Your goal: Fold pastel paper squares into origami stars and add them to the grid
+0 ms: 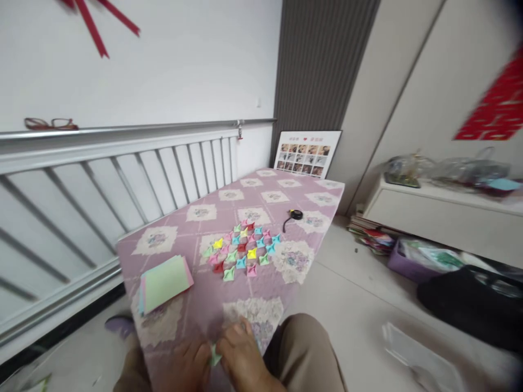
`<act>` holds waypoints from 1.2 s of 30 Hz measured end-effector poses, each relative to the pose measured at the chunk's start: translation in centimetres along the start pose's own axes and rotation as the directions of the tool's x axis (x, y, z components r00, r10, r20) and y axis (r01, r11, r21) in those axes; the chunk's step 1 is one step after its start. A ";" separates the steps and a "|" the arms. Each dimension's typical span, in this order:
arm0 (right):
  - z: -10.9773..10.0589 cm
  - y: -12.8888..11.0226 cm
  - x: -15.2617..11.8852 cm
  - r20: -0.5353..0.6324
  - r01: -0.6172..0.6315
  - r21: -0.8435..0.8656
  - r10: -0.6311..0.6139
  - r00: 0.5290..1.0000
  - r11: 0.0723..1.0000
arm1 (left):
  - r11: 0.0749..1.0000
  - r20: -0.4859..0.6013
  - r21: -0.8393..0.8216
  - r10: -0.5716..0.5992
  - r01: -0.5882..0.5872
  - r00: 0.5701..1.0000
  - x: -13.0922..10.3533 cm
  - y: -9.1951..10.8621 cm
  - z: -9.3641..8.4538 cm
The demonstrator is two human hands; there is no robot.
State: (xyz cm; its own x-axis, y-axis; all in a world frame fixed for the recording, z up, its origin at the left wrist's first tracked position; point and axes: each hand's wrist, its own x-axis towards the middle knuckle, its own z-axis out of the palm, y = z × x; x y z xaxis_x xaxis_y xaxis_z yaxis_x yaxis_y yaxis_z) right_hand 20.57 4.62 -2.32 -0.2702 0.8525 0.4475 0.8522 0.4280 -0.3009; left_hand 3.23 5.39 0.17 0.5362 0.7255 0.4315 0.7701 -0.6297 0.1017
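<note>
At the near end of the table, a small piece of light green folded paper (215, 355) shows between my two hands. My left hand (190, 362) is closed on its left side, blurred by motion. On the other side, the fingers of my right hand (241, 348) are bent and pinch the same paper. Beyond them lies a cluster of small folded paper stars (241, 247) in pink, green, blue, yellow and red. To the left sits a stack of coloured paper sheets (165, 283), light green on top.
A pink patterned cloth covers the table (204, 296). A black tape measure (296, 214) lies toward its right edge. White railing (163, 177) runs along the left, with glasses (51, 124) on its ledge. A framed photo board (306, 153) leans at the far end. My knee (306, 348) is beside the table.
</note>
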 end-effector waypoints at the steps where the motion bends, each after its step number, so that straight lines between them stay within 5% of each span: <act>1: -0.3 0.0 0.0 -0.044 0.020 -0.041 -0.021 0.999 0.999 | 0.999 0.019 0.016 0.029 -0.029 0.999 0.0 0.1 0.2; 4: -0.8 0.0 -0.5 -0.101 0.068 -0.104 -0.079 0.992 0.992 | 0.998 0.054 0.047 0.037 -0.040 0.998 -0.3 0.4 0.9; 10: -0.6 -0.4 -2.3 -0.018 0.062 0.010 -0.061 0.998 0.998 | 1.000 0.069 0.031 -0.002 0.000 0.998 -2.5 1.5 2.0; 19: -2.8 -1.1 -2.5 0.173 -0.077 0.164 0.048 0.984 0.983 | 0.943 0.220 -0.232 -0.190 0.240 0.957 -3.0 1.9 0.3; 27: -2.1 -0.8 -2.8 0.119 -0.155 0.181 0.135 0.984 0.971 | 0.863 0.257 -0.227 -0.393 0.450 0.883 -2.6 2.1 -0.6; 36: -2.3 -0.7 -2.1 0.101 -0.183 0.089 0.174 0.980 0.979 | 0.838 0.289 -0.213 -0.437 0.502 0.852 -2.1 2.3 -1.0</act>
State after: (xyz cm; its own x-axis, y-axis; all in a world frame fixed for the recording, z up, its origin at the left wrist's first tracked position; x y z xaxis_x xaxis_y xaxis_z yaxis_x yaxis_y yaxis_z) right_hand 21.57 1.90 -1.12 -0.1622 0.9398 0.3008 0.8440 0.2900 -0.4511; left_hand 3.50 2.15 0.38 0.2199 0.9734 0.0645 0.8414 -0.2227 0.4924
